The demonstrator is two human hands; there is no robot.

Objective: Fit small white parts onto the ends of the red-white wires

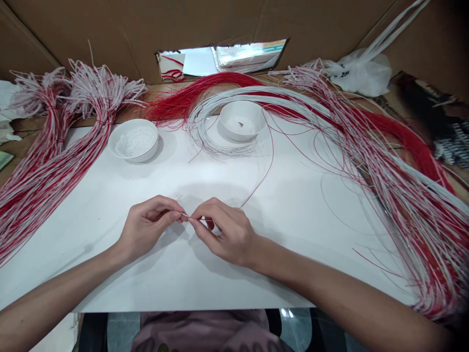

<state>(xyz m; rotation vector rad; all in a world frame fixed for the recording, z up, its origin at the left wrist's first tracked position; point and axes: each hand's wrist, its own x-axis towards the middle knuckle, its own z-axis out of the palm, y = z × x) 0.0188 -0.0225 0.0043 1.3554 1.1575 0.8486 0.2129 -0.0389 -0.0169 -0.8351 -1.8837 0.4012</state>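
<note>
Over the middle of the white tabletop, my left hand pinches the end of a thin white piece, perhaps a wire or small tube, between thumb and forefinger. Close beside it, my right hand is closed in a pinch on a thin red wire. That wire trails from behind the right hand up toward the coils at the back. The two sets of fingertips almost meet, and the short white and red length spans the gap. How the two strands join is too small to tell.
A white bowl with small white bits stands back left; another bowl sits inside coiled white wire. Red-and-white bundles lie left, and more run along the right. Red wires lie before a cardboard wall.
</note>
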